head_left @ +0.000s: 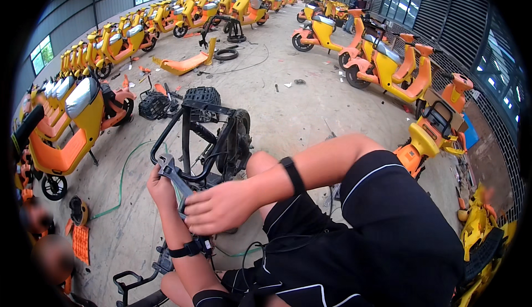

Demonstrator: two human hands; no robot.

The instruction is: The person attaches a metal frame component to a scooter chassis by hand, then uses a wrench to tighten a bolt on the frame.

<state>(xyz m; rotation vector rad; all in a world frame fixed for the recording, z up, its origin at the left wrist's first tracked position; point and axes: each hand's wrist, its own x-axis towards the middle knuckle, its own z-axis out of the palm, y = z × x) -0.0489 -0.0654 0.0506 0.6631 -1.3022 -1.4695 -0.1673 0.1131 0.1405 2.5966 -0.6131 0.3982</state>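
As the left hand (162,189) holds a wrench (176,178), scooters (91,121) flank a black frame (185,140).

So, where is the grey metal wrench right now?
In the head view, left of centre, the grey metal wrench slants between the person's left hand, at its head, and right hand, over its handle, near the black tubular frame.

The left hand (161,189) sits farther out atop its left forearm (178,230), fingers curled; the right arm (327,160) bends leftward, its right hand (219,208) nearer, thumb uppermost hidden.
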